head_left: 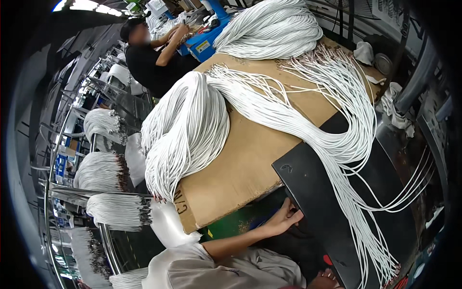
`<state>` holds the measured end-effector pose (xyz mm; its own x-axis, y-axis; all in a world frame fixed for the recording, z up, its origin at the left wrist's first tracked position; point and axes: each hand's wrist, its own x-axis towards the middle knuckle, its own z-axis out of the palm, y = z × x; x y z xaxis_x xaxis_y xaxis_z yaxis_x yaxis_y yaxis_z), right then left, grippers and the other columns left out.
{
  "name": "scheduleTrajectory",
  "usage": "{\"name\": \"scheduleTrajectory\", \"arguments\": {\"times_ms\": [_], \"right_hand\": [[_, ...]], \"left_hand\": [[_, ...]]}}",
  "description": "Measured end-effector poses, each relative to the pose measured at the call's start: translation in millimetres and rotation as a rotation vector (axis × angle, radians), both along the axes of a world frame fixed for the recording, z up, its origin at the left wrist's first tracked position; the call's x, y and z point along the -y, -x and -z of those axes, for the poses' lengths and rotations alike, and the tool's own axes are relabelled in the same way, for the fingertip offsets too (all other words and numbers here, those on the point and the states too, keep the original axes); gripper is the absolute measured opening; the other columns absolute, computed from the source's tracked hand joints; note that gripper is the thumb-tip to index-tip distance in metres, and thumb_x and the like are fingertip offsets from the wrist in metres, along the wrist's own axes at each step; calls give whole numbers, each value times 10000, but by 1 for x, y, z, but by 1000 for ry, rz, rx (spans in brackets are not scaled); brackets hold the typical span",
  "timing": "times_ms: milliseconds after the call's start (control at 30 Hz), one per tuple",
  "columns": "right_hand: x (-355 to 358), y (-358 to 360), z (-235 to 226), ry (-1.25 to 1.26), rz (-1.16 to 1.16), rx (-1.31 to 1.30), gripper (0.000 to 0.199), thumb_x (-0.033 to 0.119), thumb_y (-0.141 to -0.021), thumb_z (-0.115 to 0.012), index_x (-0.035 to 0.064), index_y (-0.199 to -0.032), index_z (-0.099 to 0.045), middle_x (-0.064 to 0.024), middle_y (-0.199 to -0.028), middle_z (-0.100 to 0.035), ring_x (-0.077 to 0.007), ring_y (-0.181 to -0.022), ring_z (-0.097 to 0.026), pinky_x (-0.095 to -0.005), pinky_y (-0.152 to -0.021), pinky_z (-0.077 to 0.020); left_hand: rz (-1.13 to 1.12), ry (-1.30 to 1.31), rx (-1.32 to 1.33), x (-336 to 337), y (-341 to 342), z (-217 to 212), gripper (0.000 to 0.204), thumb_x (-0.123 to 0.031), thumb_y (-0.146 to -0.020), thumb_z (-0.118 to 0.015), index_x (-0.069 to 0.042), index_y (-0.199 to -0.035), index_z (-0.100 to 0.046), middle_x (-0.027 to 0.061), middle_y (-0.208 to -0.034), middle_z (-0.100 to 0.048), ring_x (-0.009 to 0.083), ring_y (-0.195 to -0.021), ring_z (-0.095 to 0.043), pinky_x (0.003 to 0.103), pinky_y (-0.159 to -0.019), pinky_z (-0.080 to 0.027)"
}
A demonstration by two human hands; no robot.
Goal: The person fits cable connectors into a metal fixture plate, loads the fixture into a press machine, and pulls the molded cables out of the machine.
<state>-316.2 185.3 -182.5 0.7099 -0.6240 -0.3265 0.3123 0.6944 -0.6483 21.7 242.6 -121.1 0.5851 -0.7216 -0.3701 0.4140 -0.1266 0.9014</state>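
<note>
A long bundle of white wires (308, 130) runs from the cardboard over a black board (308, 176) and hangs toward the lower right, its ends reddish. At the near left edge of that board, my left hand (283, 220) is closed, thumb and fingers bent around the edge. Low in the view, my right hand (325, 280) shows only in part beside the board's lower left corner. Its fingers look curled, but whatever they touch is hidden. Neither hand is on the wires.
Cardboard (250, 164) covers the table, bearing a looped wire bundle (187, 125) and a large wire coil (269, 31). More bundles hang on a metal rack (108, 250) at left. Beyond, a person (151, 60) works at a blue machine (204, 43). Metal posts (418, 72) stand at right.
</note>
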Motion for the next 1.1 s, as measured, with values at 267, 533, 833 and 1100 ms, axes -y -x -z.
{"name": "scheduleTrajectory", "arguments": {"times_ms": [267,533,833,1100], "right_hand": [[16,7,2,-287,415,-82,749,644,-886,-509,-2,-1258,-577,-148,-1278,-580,-271,-1111,-564,-513,-957,-456],[16,33,43,424,-141,-606,845,619,-906,-484,24,-1487,-331,-175,-1460,-410,-336,-1338,-364,-579,-1111,-254],[117,-69,-219,938,-901,161,565,328,-874,-672,82,-1311,-411,-163,-1243,-480,-334,-1094,-465,-532,-925,-326],[139,-121,-283,1945,-181,-630,300,111,-913,-635,-31,-1174,-590,-140,-916,-651,-221,-786,-602,-331,-744,-494]], "left_hand": [[4,36,-29,-2,-8,18,722,-391,-954,-648,15,-1397,-248,131,-1243,-481,153,-878,-548,311,-729,-488],[491,-483,-95,-2,-28,-42,608,-527,-960,-557,23,-1217,-593,114,-945,-708,188,-761,-659,327,-682,-518],[425,532,1309,156,18,-140,206,-200,-802,-658,1,-846,-637,140,-723,-660,301,-786,-675,430,-706,-522],[627,292,1725,229,-27,-111,179,-115,-778,-621,23,-892,-613,170,-841,-650,307,-852,-667,420,-643,-561]]}}
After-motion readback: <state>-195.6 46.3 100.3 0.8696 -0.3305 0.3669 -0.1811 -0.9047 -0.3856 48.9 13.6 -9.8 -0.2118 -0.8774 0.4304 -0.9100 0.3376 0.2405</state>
